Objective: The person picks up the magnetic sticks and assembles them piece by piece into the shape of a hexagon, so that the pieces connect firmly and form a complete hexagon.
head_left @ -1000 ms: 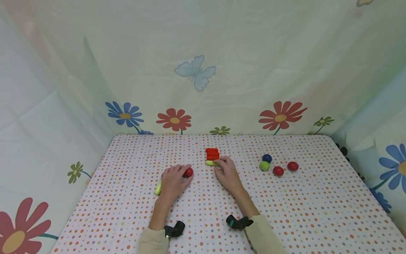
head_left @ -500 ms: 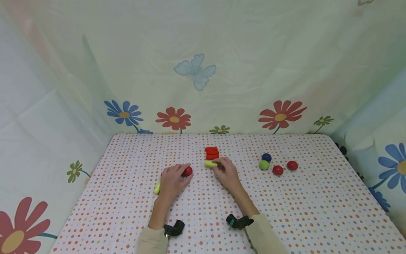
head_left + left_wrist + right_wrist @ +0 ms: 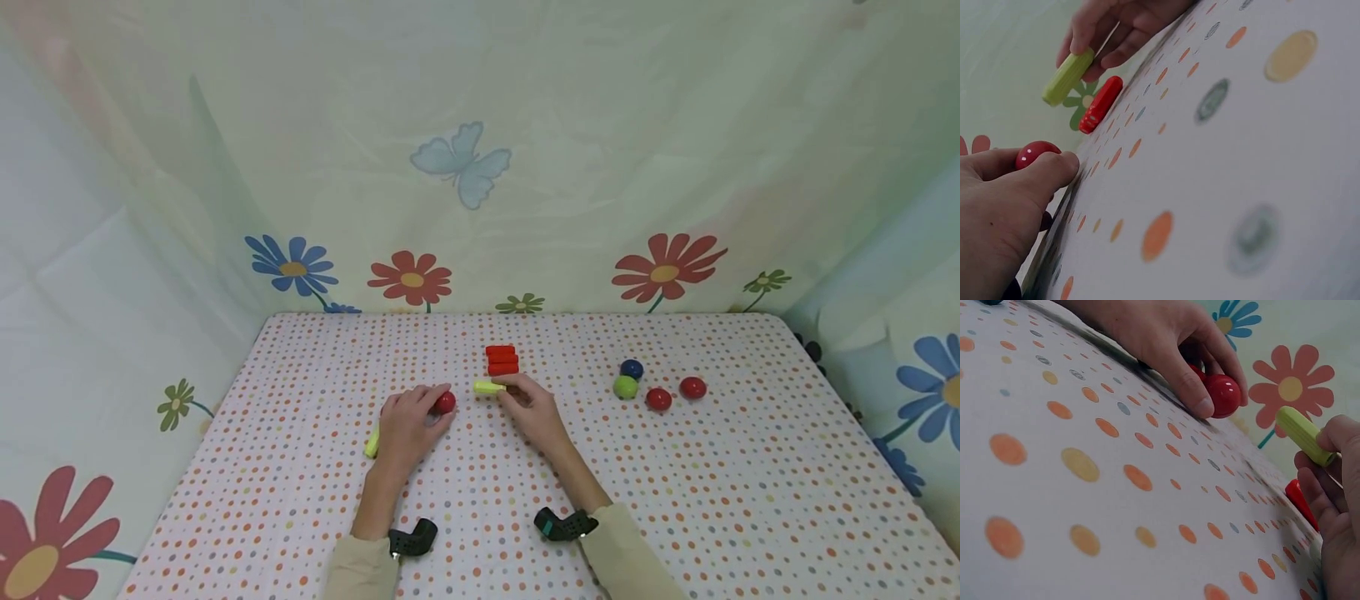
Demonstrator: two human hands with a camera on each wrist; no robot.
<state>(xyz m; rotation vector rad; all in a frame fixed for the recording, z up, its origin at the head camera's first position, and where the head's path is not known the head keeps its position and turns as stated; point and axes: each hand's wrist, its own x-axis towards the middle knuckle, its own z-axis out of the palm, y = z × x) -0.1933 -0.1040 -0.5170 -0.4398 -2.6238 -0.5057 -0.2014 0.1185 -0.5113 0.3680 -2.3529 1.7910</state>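
My left hand (image 3: pixel 405 423) rests low over the table and grips a glossy red ball (image 3: pixel 446 402) between thumb and fingers. Another red part shows behind that ball in the right wrist view; the fingers hide most of it. From under the hand's left side sticks out a yellow-green stick (image 3: pixel 372 443), partly covered. My right hand (image 3: pixel 536 412) pinches one end of a short ribbed yellow-green stick (image 3: pixel 1302 433), held above the table and pointing left. Just beyond it, several red sticks (image 3: pixel 502 360) lie side by side.
To the right on the dotted table (image 3: pixel 720 483) sit a blue ball (image 3: pixel 632 369), a green ball (image 3: pixel 626 387) and two red balls, one nearer (image 3: pixel 658 399) and one farther right (image 3: pixel 693 387). A flowered curtain (image 3: pixel 570 167) hangs behind the table.
My right hand has lifted the yellow-green stick from beside the red sticks and drawn it slightly left and nearer. The left hand keeps its grip on the red ball, nearly still.
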